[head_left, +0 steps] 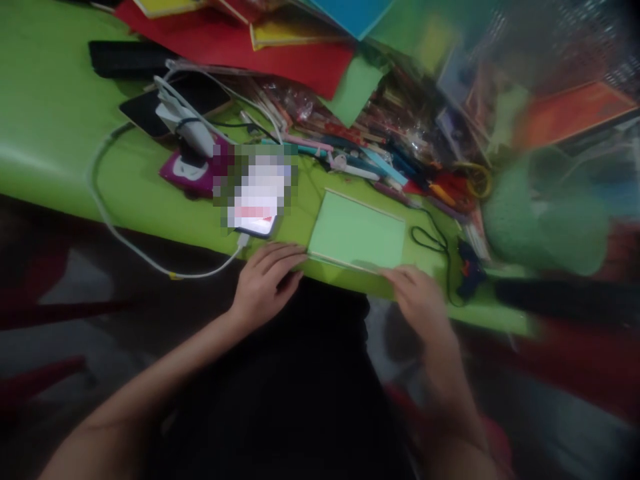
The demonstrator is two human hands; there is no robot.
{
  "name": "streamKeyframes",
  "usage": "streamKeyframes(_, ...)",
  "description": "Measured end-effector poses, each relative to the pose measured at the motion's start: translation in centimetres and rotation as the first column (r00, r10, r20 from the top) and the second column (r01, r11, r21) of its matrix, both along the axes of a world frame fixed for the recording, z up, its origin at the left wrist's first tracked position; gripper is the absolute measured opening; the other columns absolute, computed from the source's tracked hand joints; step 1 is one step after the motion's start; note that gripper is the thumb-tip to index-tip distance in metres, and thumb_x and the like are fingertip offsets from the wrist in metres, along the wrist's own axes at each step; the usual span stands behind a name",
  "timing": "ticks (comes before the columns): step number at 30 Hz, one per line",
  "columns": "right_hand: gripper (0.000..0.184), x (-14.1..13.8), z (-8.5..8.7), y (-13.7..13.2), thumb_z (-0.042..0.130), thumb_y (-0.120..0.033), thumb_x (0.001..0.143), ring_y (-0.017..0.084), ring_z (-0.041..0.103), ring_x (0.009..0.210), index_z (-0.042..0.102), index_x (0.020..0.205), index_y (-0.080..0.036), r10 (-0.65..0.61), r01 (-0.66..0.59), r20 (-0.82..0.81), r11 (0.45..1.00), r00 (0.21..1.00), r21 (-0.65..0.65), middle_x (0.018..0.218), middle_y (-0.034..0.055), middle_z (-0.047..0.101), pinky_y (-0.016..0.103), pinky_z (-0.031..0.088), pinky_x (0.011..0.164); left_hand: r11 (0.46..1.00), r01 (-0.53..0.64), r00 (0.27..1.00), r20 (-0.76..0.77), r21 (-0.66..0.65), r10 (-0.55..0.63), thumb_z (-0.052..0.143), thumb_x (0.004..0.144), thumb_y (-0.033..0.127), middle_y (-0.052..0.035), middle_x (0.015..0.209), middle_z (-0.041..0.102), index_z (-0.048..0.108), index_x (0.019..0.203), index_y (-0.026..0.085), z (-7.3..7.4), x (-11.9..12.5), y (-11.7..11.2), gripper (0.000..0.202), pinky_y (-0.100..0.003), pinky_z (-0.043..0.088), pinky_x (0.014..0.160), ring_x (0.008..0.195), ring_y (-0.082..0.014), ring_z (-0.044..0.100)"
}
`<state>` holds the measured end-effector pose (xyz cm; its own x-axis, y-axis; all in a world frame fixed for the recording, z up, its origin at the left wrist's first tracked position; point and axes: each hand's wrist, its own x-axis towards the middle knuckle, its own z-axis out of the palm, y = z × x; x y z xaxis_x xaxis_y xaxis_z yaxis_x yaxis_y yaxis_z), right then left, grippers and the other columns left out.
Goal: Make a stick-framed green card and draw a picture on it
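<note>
Okay, quick notes: pale green card (356, 230) lay flat on the green desk (50, 133), right at the near edge, roughly centre of view, between the two hands. Thin light-coloured strips ran along its far and near edges. They looked like sticks; couldn't confirm.

My read: light and thin, fairly bendy in the middle, stiffer along the two strip edges. Not fragile, but it would likely crease if pinched hard mid-sheet. It lay flat on a smooth top, so awkward to lift straight up. Best hold was probably the near edge or near corners, close to the desk's lip, where fingers could get under.

Left hand (267, 280): open, palm down, fingers straight and close together. It lay on the desk edge, fingertips touching or just beside the card's near left corner. Gripped nothing.

Right hand (419, 297): motion-blurred. It sat at the card's near right corner, fingers over the desk edge. Couldn't tell how far open it was, or whether it pinched the card or only rested on it.

Around:
- phone (255, 200) with a white cable (125, 243), just left of the card, beyond the left hand
- dark tool with a black cord (470, 270), just right of the card
- clutter of pens and sticks (370, 157), farther back
- red paper (250, 47), at the far side
- blurred green fluffy lump (545, 220), at right
</note>
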<state>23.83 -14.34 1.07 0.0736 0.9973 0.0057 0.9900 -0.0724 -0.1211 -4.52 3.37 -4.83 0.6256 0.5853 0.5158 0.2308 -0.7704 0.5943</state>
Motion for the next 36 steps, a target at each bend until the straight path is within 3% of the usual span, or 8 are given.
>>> streamKeyframes(15,0.038,-1.0,-0.7,0.3,0.047,-0.017,0.105,0.021,0.062,0.084,0.071,0.130,-0.032,0.004,-0.005,0.029,0.999,1.000,0.032,0.102,0.0063,0.073,0.036,0.049,0.074,0.995,-0.095,0.991,-0.088,0.029,0.097,0.068,0.095,0.016,-0.0003,0.119,0.080,0.072,0.116,0.028,-0.1,0.6,0.5,0.024,-0.044,0.055,0.095,0.110,-0.0237,0.073)
streamKeyframes(21,0.037,-1.7,-0.5,0.7,0.047,-0.016,0.105,0.021,0.065,0.088,0.074,0.126,-0.028,-0.041,0.042,-0.018,0.999,0.999,0.023,0.103,0.0074,0.074,0.035,0.052,0.076,0.989,-0.078,0.984,-0.147,0.128,0.097,0.070,0.095,0.022,0.0011,0.113,0.080,0.072,0.115,0.032,0.1,1.3,1.1,0.023,-0.047,0.049,0.088,0.104,-0.0271,0.071)
streamKeyframes(25,0.027,-1.3,0.0,0.0,0.054,-0.026,0.105,0.022,0.068,0.096,0.074,0.124,-0.026,-0.142,0.155,-0.137,0.983,0.980,0.094,0.107,0.0080,0.074,0.035,0.055,0.085,0.989,-0.043,0.988,-0.141,0.142,0.063,0.070,0.095,0.024,0.0008,0.108,0.078,0.073,0.111,0.034,0.3,1.9,1.2,0.018,-0.046,0.047,0.085,0.098,-0.0263,0.069)
streamKeyframes(28,0.025,0.5,0.4,-1.8,0.056,-0.033,0.104,0.021,0.069,0.095,0.074,0.121,-0.025,-0.352,0.401,-0.223,0.885,0.909,0.238,0.108,0.0083,0.073,0.035,0.058,0.087,0.979,-0.021,0.992,-0.120,0.201,0.046,0.073,0.094,0.024,0.0006,0.100,0.077,0.073,0.103,0.031,0.3,2.2,1.7,0.011,-0.042,0.045,0.077,0.090,-0.0250,0.066)
streamKeyframes(30,0.026,2.6,0.3,-3.6,0.057,-0.037,0.103,0.021,0.068,0.088,0.073,0.118,-0.023,-0.513,0.558,-0.220,0.749,0.830,0.359,0.102,0.0083,0.071,0.035,0.058,0.082,0.972,-0.001,0.993,-0.118,0.237,0.030,0.073,0.094,0.026,0.0005,0.096,0.075,0.073,0.100,0.029,0.2,2.2,2.3,0.007,-0.040,0.044,0.072,0.086,-0.0243,0.064)
streamKeyframes(33,0.032,6.0,-0.5,-6.4,0.058,-0.044,0.101,0.020,0.066,0.082,0.072,0.117,-0.020,-0.695,0.688,-0.212,0.528,0.687,0.499,0.100,0.0087,0.068,0.035,0.058,0.078,0.977,0.041,0.994,-0.111,0.209,-0.018,0.067,0.098,0.036,0.0001,0.091,0.074,0.072,0.097,0.029,0.2,2.3,3.0,0.009,-0.039,0.041,0.069,0.083,-0.0237,0.060)
streamKeyframes(36,0.038,8.5,-1.8,-8.1,0.062,-0.052,0.095,0.019,0.065,0.081,0.069,0.110,-0.018,-0.794,0.808,-0.305,0.352,0.525,0.473,0.104,0.0101,0.067,0.034,0.056,0.076,0.991,0.079,0.989,-0.130,0.105,-0.065,0.057,0.103,0.047,0.0001,0.088,0.071,0.071,0.090,0.028,0.7,2.4,3.2,0.027,-0.040,0.039,0.068,0.081,-0.0222,0.059)
